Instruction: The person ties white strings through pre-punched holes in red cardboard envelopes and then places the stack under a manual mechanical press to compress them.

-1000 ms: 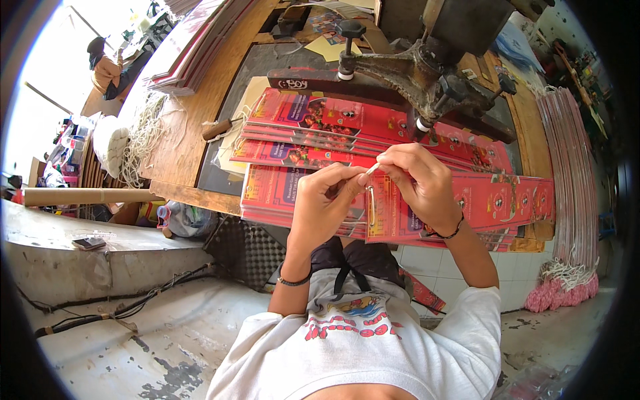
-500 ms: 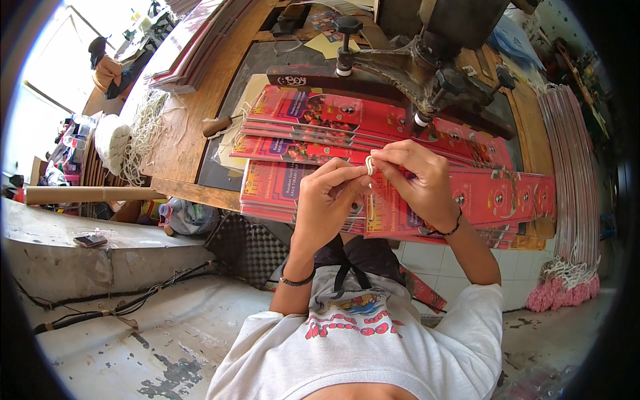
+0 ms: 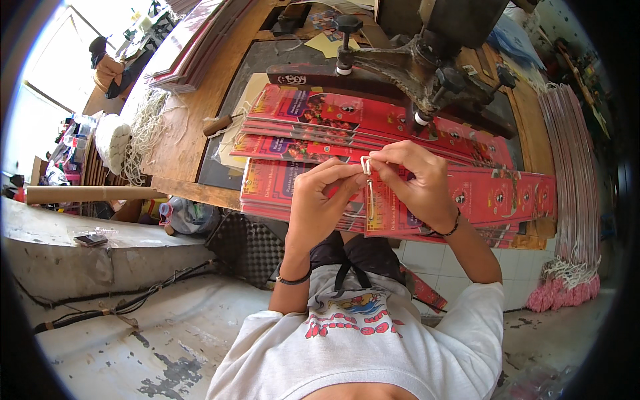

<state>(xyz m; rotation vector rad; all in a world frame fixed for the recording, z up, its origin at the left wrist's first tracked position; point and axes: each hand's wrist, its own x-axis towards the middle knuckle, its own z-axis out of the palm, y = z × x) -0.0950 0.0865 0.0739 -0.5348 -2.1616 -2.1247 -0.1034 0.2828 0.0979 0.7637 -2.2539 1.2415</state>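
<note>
A white cord [image 3: 366,167] is pinched between my two hands above a stack of flat red printed paper bags [image 3: 493,200]. My left hand [image 3: 325,195] is closed, its thumb and forefinger gripping the cord. On the cord's other side, the fingertips of my right hand [image 3: 417,179] hold the top of its loop. One length of the cord hangs down over the top bag's left end. Further stacked red bags [image 3: 313,110] lie just beyond my hands.
A dark metal machine [image 3: 427,60] stands over the bags at the back. A wooden-handled tool [image 3: 219,126] lies left of them. White cords [image 3: 148,130] hang at the table's left. Bundled bags [image 3: 570,180] hang at the right. Another person [image 3: 109,70] is at far left.
The cord loop between my fingertips has become longer and more angular, and a little more cord shows below it. My left hand has shifted slightly left and down.
</note>
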